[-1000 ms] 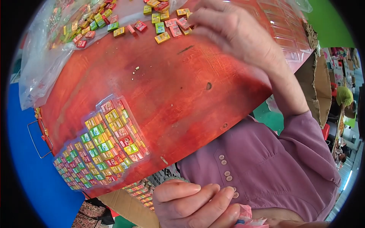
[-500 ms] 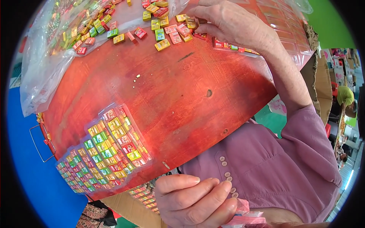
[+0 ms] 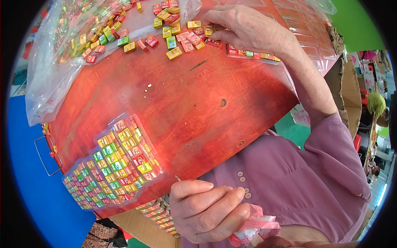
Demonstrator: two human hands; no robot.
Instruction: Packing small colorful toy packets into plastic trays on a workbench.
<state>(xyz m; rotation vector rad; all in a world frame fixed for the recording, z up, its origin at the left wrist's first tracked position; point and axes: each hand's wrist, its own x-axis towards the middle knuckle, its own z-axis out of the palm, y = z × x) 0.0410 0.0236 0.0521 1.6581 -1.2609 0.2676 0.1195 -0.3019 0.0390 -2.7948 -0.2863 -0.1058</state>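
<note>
Over the far side of the red table (image 3: 182, 107), my right hand (image 3: 252, 31) bends its fingertips around a small yellow box (image 3: 209, 30). Beside and under that hand lies a clear plastic tray (image 3: 271, 62) with a row of tiny coloured boxes, partly covered by the hand. Loose red, yellow, pink and green boxes (image 3: 193, 38) lie just left of its fingertips. My left hand (image 3: 209, 211) is curled near my chest at the lower edge. A crumpled pink-and-white plastic packet (image 3: 258, 225) sticks out from beneath its fingers; how they grip it is hidden.
Filled clear trays (image 3: 118, 159) overlap along the near left of the table. A large clear bag (image 3: 49, 82) spills many boxes at the far left. Empty-looking trays (image 3: 304, 27) lie at the far right, near cardboard (image 3: 351, 89). A wire handle (image 3: 45, 157) juts from the left edge.
My left hand has risen slightly, and more of the pink-and-white packet shows beneath it. The right hand stays at the same yellow box while the whole view shifts a little.
</note>
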